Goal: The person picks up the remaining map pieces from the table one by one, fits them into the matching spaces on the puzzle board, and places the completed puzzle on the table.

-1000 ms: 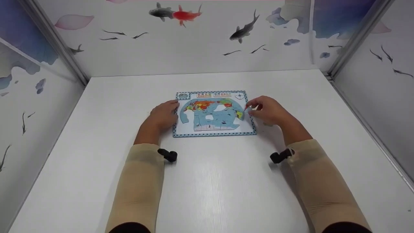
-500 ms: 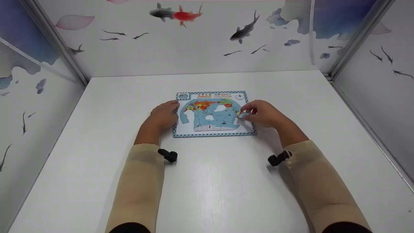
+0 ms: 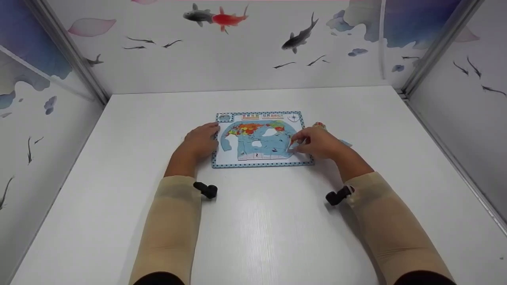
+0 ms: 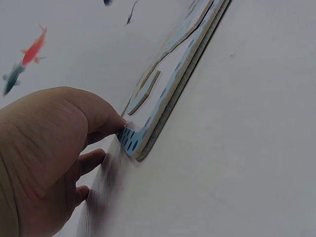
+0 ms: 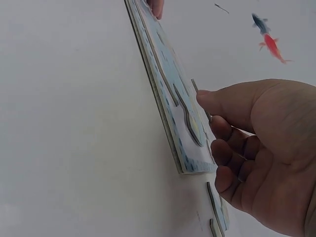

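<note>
White walls printed with fish are enclosing a white bench. At left, the left hand is touching the left edge of a map puzzle board, its fingers lying loosely apart. Over the board's right side, the right hand is pinching a puzzle piece between thumb and forefinger, near the map's right end. Fingertips are covering much of it, leaving its long axis unclear. Beyond the board's right edge, loose pieces are lying partly hidden behind that hand.
</note>
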A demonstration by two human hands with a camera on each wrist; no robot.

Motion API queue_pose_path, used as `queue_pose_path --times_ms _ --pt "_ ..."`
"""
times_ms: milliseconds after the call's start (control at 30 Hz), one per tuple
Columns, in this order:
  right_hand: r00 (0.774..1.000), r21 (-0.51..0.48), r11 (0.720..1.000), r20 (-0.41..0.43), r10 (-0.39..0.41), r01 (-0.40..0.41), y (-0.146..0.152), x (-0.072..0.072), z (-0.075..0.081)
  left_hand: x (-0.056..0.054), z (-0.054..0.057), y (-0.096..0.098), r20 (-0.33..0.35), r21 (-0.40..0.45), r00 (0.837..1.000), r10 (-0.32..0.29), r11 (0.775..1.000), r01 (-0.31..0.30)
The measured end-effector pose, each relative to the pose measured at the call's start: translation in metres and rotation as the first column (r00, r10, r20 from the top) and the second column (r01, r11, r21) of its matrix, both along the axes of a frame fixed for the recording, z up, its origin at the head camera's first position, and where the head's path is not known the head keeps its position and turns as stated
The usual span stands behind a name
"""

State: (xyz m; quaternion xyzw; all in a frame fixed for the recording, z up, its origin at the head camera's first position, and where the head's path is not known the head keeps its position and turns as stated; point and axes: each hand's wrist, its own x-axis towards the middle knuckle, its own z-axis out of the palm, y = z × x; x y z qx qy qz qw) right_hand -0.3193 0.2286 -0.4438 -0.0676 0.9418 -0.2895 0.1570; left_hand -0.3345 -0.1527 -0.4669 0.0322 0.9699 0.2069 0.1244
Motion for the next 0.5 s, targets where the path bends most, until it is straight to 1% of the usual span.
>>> queue_pose_path --times_ms 367,500 --pt "0.998 0.004 1.000 0.057 -0.013 0.013 -0.0027 0.0001 -0.0032 -0.0003 -0.0004 -0.0003 0.003 0.001 1.000 -0.007 1.000 0.007" --pt "0.998 -0.009 1.000 0.056 -0.003 0.004 -0.0032 0.0026 -0.0027 -0.0001 -0.0005 -0.0010 -0.005 0.003 1.000 -0.019 1.000 0.019"
